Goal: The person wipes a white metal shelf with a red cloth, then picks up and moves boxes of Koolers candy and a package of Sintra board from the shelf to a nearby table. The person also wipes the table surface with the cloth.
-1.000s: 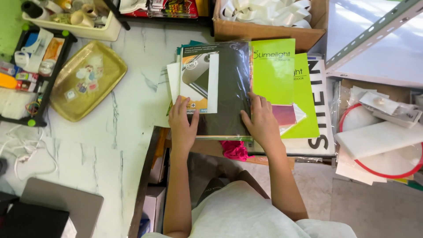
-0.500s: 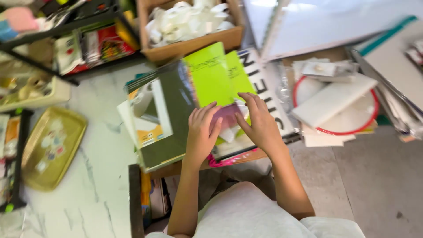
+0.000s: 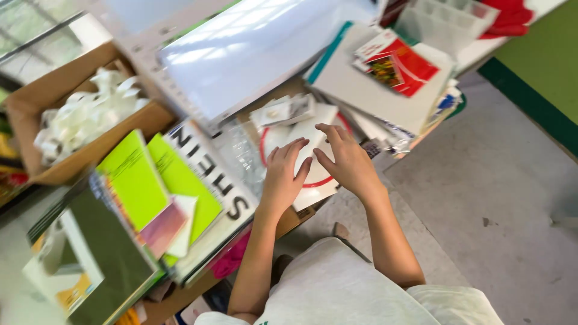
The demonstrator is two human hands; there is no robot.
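Note:
My left hand and my right hand hover side by side, fingers spread, over a flat white sheet that lies on a white round thing with a red rim. Both palms face down and neither hand holds anything; whether the fingertips touch the sheet I cannot tell. A small clear packet with white parts lies just beyond my fingers. To the left lies a stack of books with bright green covers and a dark green folder.
A cardboard box of white ribbon bows stands at the far left. A large clear plastic sheet leans at the back. Flat packages, one red, are piled to the right. Grey floor lies at right.
Both hands left the green books and dark folder and moved right to the white sheet on the red-rimmed round thing. The view swung right and tilted.

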